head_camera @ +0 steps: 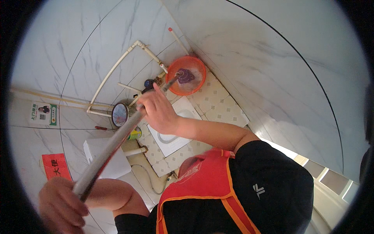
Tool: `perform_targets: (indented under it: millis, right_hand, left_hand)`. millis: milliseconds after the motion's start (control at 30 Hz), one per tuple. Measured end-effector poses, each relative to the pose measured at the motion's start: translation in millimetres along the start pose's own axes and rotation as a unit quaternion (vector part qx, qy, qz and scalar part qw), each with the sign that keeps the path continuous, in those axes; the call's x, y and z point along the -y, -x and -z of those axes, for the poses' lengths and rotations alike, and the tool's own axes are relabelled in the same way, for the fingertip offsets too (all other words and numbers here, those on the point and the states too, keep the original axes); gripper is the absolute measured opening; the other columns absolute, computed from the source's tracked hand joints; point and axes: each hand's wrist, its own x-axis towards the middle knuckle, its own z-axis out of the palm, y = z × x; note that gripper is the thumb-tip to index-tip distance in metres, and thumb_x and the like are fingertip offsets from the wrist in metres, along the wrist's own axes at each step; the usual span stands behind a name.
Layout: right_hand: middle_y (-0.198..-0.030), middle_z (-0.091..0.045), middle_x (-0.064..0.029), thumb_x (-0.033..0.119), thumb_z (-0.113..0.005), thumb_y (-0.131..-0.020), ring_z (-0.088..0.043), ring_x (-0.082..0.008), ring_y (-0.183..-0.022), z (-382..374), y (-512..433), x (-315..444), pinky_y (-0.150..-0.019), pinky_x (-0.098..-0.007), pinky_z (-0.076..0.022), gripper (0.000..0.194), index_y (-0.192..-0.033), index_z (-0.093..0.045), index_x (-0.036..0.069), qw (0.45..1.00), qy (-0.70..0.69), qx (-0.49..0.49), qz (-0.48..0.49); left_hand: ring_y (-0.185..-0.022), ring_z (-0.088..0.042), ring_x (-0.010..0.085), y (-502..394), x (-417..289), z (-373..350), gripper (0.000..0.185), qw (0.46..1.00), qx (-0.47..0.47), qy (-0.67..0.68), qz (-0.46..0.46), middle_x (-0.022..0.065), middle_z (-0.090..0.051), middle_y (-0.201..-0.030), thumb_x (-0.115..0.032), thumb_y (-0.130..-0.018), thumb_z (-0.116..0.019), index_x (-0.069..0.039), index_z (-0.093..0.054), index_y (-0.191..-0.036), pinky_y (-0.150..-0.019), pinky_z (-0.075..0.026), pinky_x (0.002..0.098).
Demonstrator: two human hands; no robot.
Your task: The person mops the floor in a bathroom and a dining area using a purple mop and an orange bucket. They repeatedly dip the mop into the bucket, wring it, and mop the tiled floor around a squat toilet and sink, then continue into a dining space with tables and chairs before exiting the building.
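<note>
A mop (118, 136) with a long grey handle slants from the lower left to the upper middle. Its purple head (185, 76) rests in an orange plastic basin (201, 84) with cloudy, foamy-looking water. My left hand (62, 204) is wrapped around the near end of the handle at the lower left, slightly blurred. Further down, my right hand (157, 109) grips the handle, one finger stretched up beside it. The basin stands on the tiled floor in the corner, beyond my right hand. A red apron (204, 178) with orange edging hangs at my front.
Between me and the basin lies a white squat toilet (190, 106) in the floor. White water pipes (117, 64), a valve (164, 68) and a blue-topped meter (149, 84) line the left wall. Near them are a round mirror (119, 114), a yellow-green can (135, 134) and a white cistern (115, 166).
</note>
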Motion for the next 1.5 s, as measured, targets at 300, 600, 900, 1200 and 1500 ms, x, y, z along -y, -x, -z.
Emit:
perform_targets:
  millis: [300,600,900,1200,1500]
  right_hand:
    - [-0.101,-0.048,-0.0135,0.008,-0.054,-0.074,-0.047,-0.0267,-0.101,4,1,-67,-0.097,-0.0486,-0.0255,0.03,-0.101,-0.044,0.003,0.979,0.087,0.164,-0.082]
    - [-0.106,-0.047,-0.0126,0.007,-0.059,-0.07,-0.044,-0.0279,-0.106,3,28,-19,-0.1,-0.0505,-0.0216,0.043,-0.109,-0.041,0.004,0.995,-0.023,0.082,-0.044]
    - [-0.097,-0.052,-0.013,0.015,-0.057,-0.074,-0.049,-0.0281,-0.095,-41,83,-77,-0.091,-0.0434,-0.0346,0.033,-0.103,-0.046,0.003,0.965,-0.054,0.256,-0.036]
    - [-0.085,-0.052,-0.0092,0.016,-0.065,-0.064,-0.05,-0.0281,-0.079,-79,122,-67,-0.072,-0.0403,-0.0406,0.026,-0.084,-0.051,0.006,0.933,-0.111,0.343,-0.014]
    - [-0.08,-0.049,-0.0107,0.018,-0.067,-0.056,-0.049,-0.0296,-0.079,-60,141,-54,-0.072,-0.0396,-0.0409,0.035,-0.084,-0.054,0.002,0.943,-0.112,0.312,0.007]
  left_hand:
    - [-0.048,-0.024,0.0044,45,66,1,0.024,0.923,-0.333,-0.165,0.097,-0.0041,-0.029,-0.056,-0.018,-0.084,-0.052,0.002,-0.048,-0.095,-0.049,-0.027,0.0235]
    - [-0.075,-0.06,0.018,4,14,46,0.019,0.837,0.454,0.285,0.108,0.0146,-0.06,-0.091,-0.017,-0.086,-0.046,-0.004,-0.053,-0.097,-0.069,-0.051,0.0333]
    - [-0.108,-0.044,0.0205,191,30,9,0.056,0.836,-0.397,-0.292,0.241,0.0136,-0.049,-0.11,-0.032,-0.079,-0.056,0.0,-0.038,-0.122,-0.098,-0.027,0.0464]
    - [-0.094,-0.055,0.0192,225,99,-38,0.041,0.701,-0.326,-0.172,0.611,0.0116,-0.059,-0.098,-0.03,-0.085,-0.052,0.003,-0.051,-0.109,-0.083,-0.043,0.0315]
    - [-0.073,-0.059,0.0224,308,290,165,0.045,0.584,0.153,-0.296,0.741,0.0118,-0.062,-0.083,-0.041,-0.084,-0.043,0.0,-0.058,-0.095,-0.071,-0.045,0.0343]
